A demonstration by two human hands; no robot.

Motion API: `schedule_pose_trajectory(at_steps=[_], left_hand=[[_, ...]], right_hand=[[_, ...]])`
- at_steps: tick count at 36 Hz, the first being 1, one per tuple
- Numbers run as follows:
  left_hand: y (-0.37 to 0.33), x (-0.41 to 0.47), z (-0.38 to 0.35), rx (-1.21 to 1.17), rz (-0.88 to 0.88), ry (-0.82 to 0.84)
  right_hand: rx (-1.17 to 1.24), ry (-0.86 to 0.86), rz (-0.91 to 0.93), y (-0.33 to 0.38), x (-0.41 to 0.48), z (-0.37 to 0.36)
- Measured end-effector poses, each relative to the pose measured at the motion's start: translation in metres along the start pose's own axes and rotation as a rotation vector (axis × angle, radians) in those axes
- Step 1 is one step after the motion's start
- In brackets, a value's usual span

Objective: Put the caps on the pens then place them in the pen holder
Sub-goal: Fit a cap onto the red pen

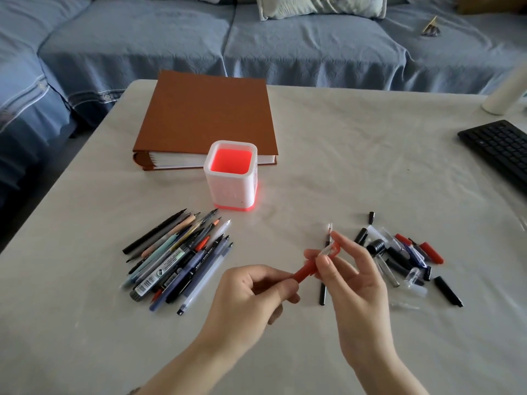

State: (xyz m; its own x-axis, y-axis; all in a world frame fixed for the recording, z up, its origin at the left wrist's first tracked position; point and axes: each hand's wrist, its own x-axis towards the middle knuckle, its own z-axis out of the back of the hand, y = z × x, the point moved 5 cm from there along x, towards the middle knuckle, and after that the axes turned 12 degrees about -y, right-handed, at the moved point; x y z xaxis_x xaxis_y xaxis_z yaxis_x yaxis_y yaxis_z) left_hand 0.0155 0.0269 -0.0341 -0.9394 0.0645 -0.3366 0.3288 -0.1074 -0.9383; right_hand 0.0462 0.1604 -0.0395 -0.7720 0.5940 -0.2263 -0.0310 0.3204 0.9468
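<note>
Left hand (251, 295) is clenching its grip on one red pen (305, 272). Right hand (353, 280) is pinching one clear cap (332, 249) at the pen's far end, above the surface (342, 166). One black pen (323, 289) is lying behind them. One pen holder (231, 181) is standing farther left, before one brown album (208, 115). Heaped pens (182, 258) are lying left and loose caps (399, 258) right, both too tangled to count.

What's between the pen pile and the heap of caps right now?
Head view: the left hand grips a red pen, the right hand pinches the cap at its tip, and a black pen lies on the table beneath them.
</note>
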Motion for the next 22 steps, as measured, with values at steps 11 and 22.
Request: schedule_pose_trajectory(at_steps=[11, 22], left_hand=[[0.018, 0.021, 0.014, 0.544, -0.283, -0.032], [0.054, 0.040, 0.057, 1.097, -0.596, -0.315]], right_hand=[[-0.194, 0.009, -0.020, -0.021, 0.014, 0.006], [-0.880, 0.053, 0.451, -0.033, 0.065, -0.016]])
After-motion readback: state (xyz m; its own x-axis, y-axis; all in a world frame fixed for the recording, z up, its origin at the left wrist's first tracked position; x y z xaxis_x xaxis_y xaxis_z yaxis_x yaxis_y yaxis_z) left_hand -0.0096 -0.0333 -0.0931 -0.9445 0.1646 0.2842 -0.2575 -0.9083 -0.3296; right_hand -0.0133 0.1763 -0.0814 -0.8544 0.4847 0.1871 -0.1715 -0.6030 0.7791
